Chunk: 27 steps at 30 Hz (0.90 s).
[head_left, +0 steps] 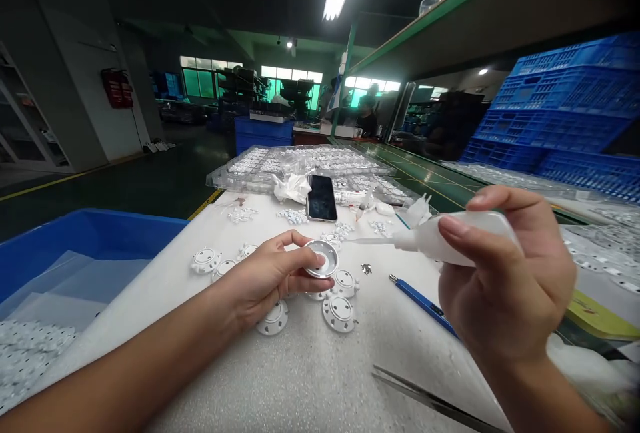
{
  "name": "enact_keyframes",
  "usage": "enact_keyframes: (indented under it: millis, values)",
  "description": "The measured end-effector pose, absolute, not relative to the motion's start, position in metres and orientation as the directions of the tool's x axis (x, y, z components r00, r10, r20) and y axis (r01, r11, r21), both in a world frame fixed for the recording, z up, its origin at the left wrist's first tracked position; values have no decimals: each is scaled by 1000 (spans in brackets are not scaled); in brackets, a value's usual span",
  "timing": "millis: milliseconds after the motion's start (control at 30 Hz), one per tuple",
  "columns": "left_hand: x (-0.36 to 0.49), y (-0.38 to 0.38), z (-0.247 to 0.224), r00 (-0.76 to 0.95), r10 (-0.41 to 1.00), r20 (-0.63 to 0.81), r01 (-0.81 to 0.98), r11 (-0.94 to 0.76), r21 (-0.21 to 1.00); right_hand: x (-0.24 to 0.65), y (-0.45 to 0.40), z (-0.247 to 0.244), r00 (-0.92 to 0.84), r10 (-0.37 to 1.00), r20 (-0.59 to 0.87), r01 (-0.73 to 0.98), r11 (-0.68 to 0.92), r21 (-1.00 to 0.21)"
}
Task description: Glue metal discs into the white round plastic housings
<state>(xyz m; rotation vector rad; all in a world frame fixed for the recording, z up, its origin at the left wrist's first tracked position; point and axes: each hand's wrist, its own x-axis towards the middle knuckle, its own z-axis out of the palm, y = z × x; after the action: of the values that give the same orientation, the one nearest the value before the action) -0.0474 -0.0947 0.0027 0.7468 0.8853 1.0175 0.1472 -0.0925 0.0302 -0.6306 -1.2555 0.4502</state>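
Observation:
My left hand grips a round white plastic part, its hollow side facing me and the thumb pressed inside. In my right hand is a translucent squeeze bottle, tilted so its thin nozzle points left, the tip close to the part's upper rim. Whether the tip touches the rim, I cannot tell. Below and around the left hand lie several similar white discs with small holes. A small heap of dark metal bits sits right of them.
Tweezers and a blue pen-like tool lie near my right hand. Farther back are a phone, crumpled tissue and trays of small white parts. A blue bin stands left; blue crates are stacked right.

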Motion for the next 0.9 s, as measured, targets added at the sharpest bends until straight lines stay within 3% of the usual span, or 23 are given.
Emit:
enact_keyframes:
  millis: [133,300,433,900]
  values:
    - [-46,-95,1,287,924,-252,-379,351,856,144,-95,25,209,570,794,131,789,-601]
    - [-46,-94,-1,328,917,-229,-344,342,874,146,-92,18,131,640,757,191,733,-653]
    - [-46,-96,2,328,913,-243,-332,353,875,147,-92,18,90,612,786,261,747,-612]
    - [-49,-96,2,335,913,-231,-351,349,869,147,-91,14,68,600,797,316,745,-588]
